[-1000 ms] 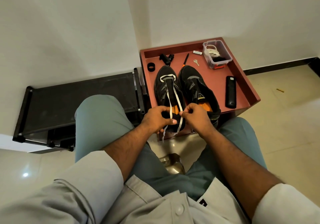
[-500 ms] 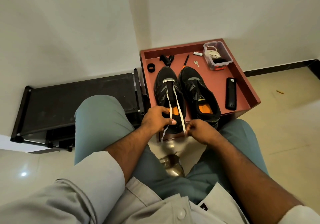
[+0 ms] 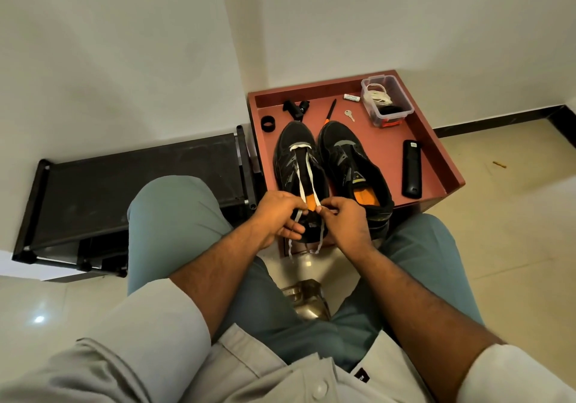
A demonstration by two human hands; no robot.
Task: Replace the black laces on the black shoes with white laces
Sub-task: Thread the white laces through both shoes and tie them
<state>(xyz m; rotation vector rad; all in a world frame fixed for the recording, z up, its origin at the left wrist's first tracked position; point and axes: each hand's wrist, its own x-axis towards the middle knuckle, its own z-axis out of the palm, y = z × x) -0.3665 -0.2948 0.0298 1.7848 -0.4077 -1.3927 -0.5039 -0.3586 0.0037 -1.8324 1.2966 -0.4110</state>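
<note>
Left shoe [image 3: 299, 165], on red tray [image 3: 436, 140]: white lace [image 3: 307, 168] ends pinched by left hand [image 3: 277, 215] & right hand [image 3: 346, 221], right brought back up beside left since 0.5 s ago, prob. evening ends before next eyelets.

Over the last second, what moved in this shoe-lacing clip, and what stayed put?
The right hand, which had drawn its end of the white lace back toward the body half a second ago, has returned to the heel of the left shoe, close to the left hand. Both hands still pinch the lace ends. The lace remains threaded only through the toe eyelets. The right shoe, unlaced, and the red tray stayed put.
</note>
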